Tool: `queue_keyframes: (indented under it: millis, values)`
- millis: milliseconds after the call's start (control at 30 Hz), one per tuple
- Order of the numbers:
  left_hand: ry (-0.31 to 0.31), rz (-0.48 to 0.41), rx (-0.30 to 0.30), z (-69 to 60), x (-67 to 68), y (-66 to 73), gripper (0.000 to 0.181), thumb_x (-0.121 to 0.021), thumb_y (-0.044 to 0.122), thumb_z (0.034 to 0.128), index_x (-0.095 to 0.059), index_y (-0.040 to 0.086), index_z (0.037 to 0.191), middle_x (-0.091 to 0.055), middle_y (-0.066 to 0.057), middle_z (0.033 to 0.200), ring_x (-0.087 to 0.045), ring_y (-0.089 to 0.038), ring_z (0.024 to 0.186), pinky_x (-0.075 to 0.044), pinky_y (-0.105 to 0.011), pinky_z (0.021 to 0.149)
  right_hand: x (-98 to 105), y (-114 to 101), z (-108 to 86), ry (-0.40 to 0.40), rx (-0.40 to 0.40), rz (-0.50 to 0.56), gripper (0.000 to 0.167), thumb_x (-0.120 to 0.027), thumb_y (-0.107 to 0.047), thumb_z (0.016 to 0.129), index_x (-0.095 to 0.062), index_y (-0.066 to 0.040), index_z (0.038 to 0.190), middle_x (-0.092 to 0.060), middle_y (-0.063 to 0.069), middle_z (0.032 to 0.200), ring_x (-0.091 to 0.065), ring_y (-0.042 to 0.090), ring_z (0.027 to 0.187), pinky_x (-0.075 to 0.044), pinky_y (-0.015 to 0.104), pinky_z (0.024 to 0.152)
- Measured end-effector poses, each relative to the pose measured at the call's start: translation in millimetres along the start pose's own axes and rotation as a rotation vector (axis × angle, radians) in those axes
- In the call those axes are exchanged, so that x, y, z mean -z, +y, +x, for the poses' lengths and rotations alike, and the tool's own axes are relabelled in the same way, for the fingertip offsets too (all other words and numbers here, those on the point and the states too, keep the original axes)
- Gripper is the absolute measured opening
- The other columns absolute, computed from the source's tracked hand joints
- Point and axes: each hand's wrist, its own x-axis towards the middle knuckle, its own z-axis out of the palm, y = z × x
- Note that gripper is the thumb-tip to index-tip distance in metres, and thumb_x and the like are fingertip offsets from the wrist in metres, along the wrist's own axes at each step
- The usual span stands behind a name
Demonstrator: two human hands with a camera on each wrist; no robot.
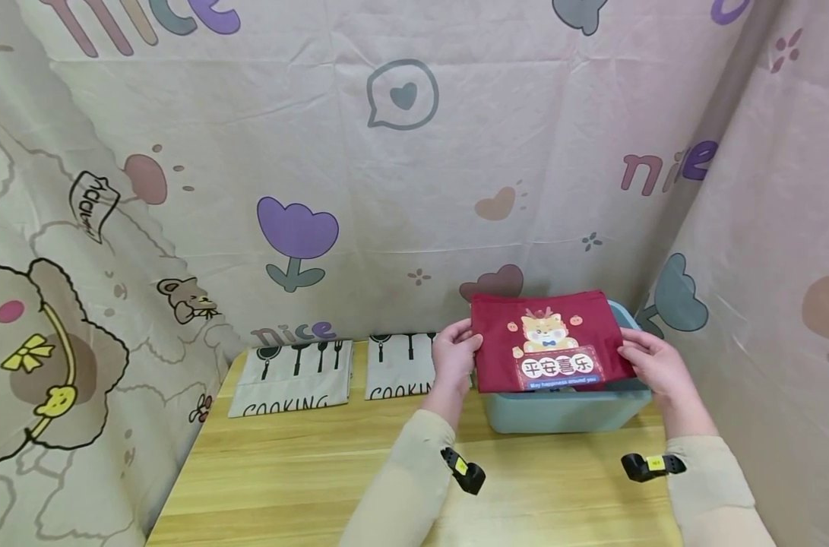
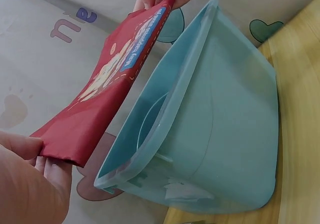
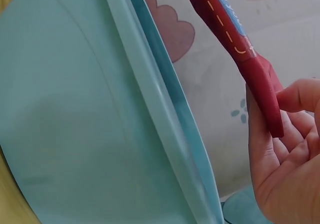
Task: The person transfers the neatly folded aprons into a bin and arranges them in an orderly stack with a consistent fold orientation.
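Note:
Both hands hold a folded red cloth with a cartoon animal, Chinese characters and a blue strip printed on it. My left hand pinches its left edge between thumb and fingers. At the opposite edge my right hand pinches it the same way, as the right wrist view shows. The cloth is stretched between them above a light blue plastic bin, apart from its rim in the left wrist view. In the head view the cloth hides most of the bin's opening.
Two folded white cloths lettered COOKING, a left one and a right one, lie at the back of the wooden table. The left arm partly covers the right one. A printed curtain hangs behind and at both sides.

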Motion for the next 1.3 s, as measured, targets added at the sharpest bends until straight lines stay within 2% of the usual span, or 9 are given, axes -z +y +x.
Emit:
queue_keyframes:
  millis: [100,400,733,1000,1200,1300]
  values:
    - [-0.011,0.001,0.019,0.8,-4.6,0.7,0.032,-0.065,-0.011,0.0864,-0.072,0.003,0.115,-0.070,-0.008,0.096,-0.063,-0.013,0.076,-0.052,-0.025,0.060,5.2,-0.2,2.8,-0.001,0.012,0.018,0.058,-0.053,-0.027,0.103,-0.036,0.007,0.146,-0.056,-0.027,0.095,-0.055,-0.001,0.087,-0.053,0.020,0.074]
    - [-0.010,0.082,0.019,4.8,-16.8,-3.2,0.032,-0.066,-0.009,0.0870,-0.073,0.005,0.115,-0.069,-0.008,0.097,-0.063,-0.016,0.079,-0.051,-0.024,0.060,17.2,2.1,9.6,0.008,0.009,0.022,0.054,-0.054,-0.027,0.102,-0.041,0.006,0.143,-0.056,-0.030,0.090,-0.057,-0.002,0.083,-0.052,0.020,0.073]
    - [-0.003,0.144,0.021,8.3,-30.2,-1.8,0.032,-0.066,-0.009,0.0870,-0.074,0.007,0.113,-0.069,-0.006,0.095,-0.064,-0.017,0.079,-0.055,-0.029,0.067,28.5,0.6,13.8,0.008,-0.032,0.034,0.052,-0.055,-0.032,0.102,-0.046,-0.004,0.145,-0.054,-0.023,0.096,-0.055,0.002,0.087,-0.052,0.019,0.074]
    - [0.004,0.189,0.009,11.5,-38.0,-5.2,0.031,-0.066,-0.009,0.0868,-0.075,0.007,0.112,-0.070,-0.005,0.093,-0.066,-0.017,0.080,-0.057,-0.032,0.071,34.6,2.6,16.7,0.009,-0.019,0.055,0.047,-0.055,-0.027,0.102,-0.049,-0.003,0.142,-0.055,-0.024,0.092,-0.057,0.000,0.083,-0.053,0.019,0.072]
    - [0.007,0.208,0.026,11.7,-39.5,-6.9,0.029,-0.067,-0.006,0.0887,-0.075,0.009,0.113,-0.070,-0.004,0.094,-0.066,-0.018,0.082,-0.057,-0.034,0.076,35.5,4.7,18.2,0.009,-0.025,0.064,0.041,-0.055,-0.026,0.102,-0.054,-0.006,0.138,-0.056,-0.023,0.092,-0.058,0.001,0.081,-0.054,0.020,0.072]
    - [0.002,0.217,0.030,10.7,-40.3,-6.3,0.029,-0.068,-0.004,0.0890,-0.075,0.009,0.113,-0.070,-0.004,0.094,-0.065,-0.018,0.081,-0.057,-0.035,0.076,36.1,5.5,18.7,0.009,-0.027,0.057,0.044,-0.055,-0.027,0.102,-0.052,-0.004,0.140,-0.055,-0.021,0.094,-0.057,0.002,0.082,-0.054,0.021,0.072]
